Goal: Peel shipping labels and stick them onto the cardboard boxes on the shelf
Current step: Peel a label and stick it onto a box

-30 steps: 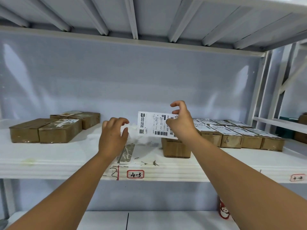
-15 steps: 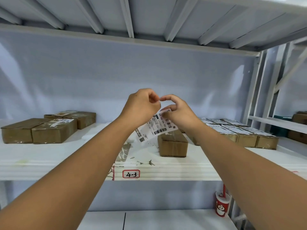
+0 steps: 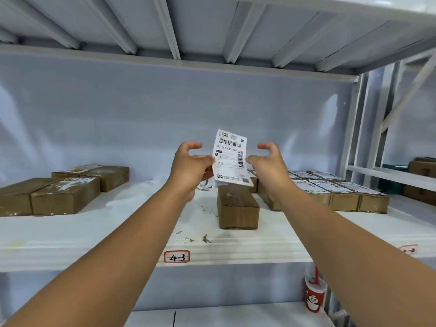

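Now, left hand (image 3: 188, 165): pinches the shipping label (image 3: 230, 159) by its left edge, other fingers loosely curled
right hand (image 3: 267, 161): fingertips (image 3: 250, 159) pinch the right edge, holding the sheet taut and upright, printed face toward the person
shipping label: in the air just above the bare box (image 3: 237, 206), probably its target
labelled boxes (image 3: 330, 190): lined up further back on the shelf (image 3: 70, 232), right side

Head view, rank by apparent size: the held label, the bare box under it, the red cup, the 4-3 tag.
1. The held label and the bare box look about alike; the label is nearer the camera, so I won't rank them.
2. The red cup.
3. The 4-3 tag.
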The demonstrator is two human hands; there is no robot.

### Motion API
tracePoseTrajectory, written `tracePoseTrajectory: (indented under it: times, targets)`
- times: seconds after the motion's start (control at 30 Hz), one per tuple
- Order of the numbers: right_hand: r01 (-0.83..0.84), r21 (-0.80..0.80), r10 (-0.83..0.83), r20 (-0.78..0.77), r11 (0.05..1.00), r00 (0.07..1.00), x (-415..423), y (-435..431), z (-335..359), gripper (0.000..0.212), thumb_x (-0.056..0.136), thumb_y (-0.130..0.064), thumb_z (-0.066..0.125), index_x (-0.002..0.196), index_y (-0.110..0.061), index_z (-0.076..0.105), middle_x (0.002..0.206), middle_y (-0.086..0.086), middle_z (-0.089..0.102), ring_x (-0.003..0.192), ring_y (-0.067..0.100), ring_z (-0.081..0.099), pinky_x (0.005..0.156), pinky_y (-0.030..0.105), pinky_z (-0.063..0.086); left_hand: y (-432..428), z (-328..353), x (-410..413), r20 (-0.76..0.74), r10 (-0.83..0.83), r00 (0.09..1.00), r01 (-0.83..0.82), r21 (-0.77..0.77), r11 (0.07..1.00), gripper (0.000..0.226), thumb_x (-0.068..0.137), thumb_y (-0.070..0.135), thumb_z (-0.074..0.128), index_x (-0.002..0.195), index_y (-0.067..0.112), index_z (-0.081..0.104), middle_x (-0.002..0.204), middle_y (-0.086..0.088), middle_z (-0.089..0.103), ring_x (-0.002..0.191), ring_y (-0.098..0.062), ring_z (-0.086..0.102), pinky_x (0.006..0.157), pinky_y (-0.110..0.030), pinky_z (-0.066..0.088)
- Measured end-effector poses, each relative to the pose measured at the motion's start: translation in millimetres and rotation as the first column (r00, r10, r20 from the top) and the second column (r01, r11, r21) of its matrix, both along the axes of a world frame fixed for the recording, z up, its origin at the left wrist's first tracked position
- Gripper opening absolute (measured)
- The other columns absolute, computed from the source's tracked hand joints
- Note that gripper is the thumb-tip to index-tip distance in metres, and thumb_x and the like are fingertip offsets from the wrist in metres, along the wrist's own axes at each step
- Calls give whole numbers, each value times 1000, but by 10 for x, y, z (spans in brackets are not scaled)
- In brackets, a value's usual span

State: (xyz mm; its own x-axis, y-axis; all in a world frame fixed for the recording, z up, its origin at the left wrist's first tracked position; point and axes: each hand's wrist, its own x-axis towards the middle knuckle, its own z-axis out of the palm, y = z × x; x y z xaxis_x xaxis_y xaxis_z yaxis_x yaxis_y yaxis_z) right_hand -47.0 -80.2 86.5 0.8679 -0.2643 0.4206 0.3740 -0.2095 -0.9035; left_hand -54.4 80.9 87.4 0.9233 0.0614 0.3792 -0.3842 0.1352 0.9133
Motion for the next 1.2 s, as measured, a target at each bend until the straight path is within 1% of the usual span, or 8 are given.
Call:
tracePoseTrajectory:
  times: [0.1, 0.17, 0.33, 0.43, 0.57, 0.67, 0.87, 1.2]
  targets:
    - [-88, 192, 115, -132, 978, 985, 94, -54, -126, 26, 90, -12, 57, 112, -21, 45, 94, 12, 68, 74, 25, 66, 66, 37, 50, -95, -154, 122, -33, -32, 999, 29, -95, 995, 37, 90, -1, 55, 119, 16, 39, 84, -4, 67, 76, -17, 68, 72, -28, 56]
    - [-92, 169, 117, -146, 981, 982, 167, -99, -211, 20, 89, -7, 57, 102, -21, 51, 97, 13, 68, 77, 25, 67, 72, 39, 53, -150, -270, 237, -47, -56, 997, 49, -153, 987, 40, 89, -3, 56, 120, 16, 38, 85, -5, 67, 77, -18, 68, 73, -27, 56]
    - [-71, 113, 83, -99, 991, 992, 227, -183, -393, 19, 88, 2, 54, 90, -17, 59, 81, 2, 66, 59, 10, 60, 44, 14, 42, -212, -513, 499, -52, -141, 989, 124, -242, 962, 47, 87, -6, 57, 123, 18, 39, 105, -17, 66, 86, -23, 66, 61, -19, 55]
    - [-72, 105, 78, -53, 992, 996, 303, -230, -521, 21, 88, 3, 53, 82, -17, 58, 75, -5, 63, 63, 10, 56, 47, 16, 40, -228, -636, 609, -17, -158, 987, 151, -226, 962, 44, 87, -5, 56, 119, 22, 42, 103, -18, 68, 88, -24, 66, 63, -19, 55]
    - [-110, 163, 115, -21, 981, 993, 391, -250, -655, 20, 88, 5, 53, 80, -13, 57, 78, -5, 64, 63, 4, 59, 50, 12, 43, -241, -701, 717, 81, -156, 984, 165, -119, 979, 32, 86, -8, 56, 88, 20, 41, 102, -18, 68, 87, -25, 66, 68, -21, 52]
    - [-124, 227, 125, 12, 966, 992, 445, -242, -748, 25, 87, 5, 54, 75, -16, 62, 85, 1, 67, 73, 13, 59, 62, 22, 44, -261, -749, 773, 99, -149, 984, 152, -27, 988, 28, 84, -10, 57, 74, 12, 44, 99, -14, 67, 90, -23, 65, 67, -18, 50]
    - [-176, 289, 181, 9, 941, 983, 436, -267, -794, 23, 89, 2, 54, 78, -14, 66, 87, 7, 68, 75, 19, 60, 57, 22, 48, -262, -823, 794, -3, -168, 986, 168, -6, 986, 16, 82, -4, 63, 82, 11, 71, 103, -14, 69, 102, -30, 64, 97, -38, 48]
    - [-194, 276, 198, 14, 941, 980, 379, -264, -842, 16, 91, 2, 55, 86, -9, 66, 95, 11, 67, 77, 14, 62, 59, 16, 51, -256, -855, 784, -35, -157, 987, 158, 24, 987, 18, 83, -1, 64, 85, 14, 72, 108, -13, 69, 104, -27, 64, 99, -41, 47]
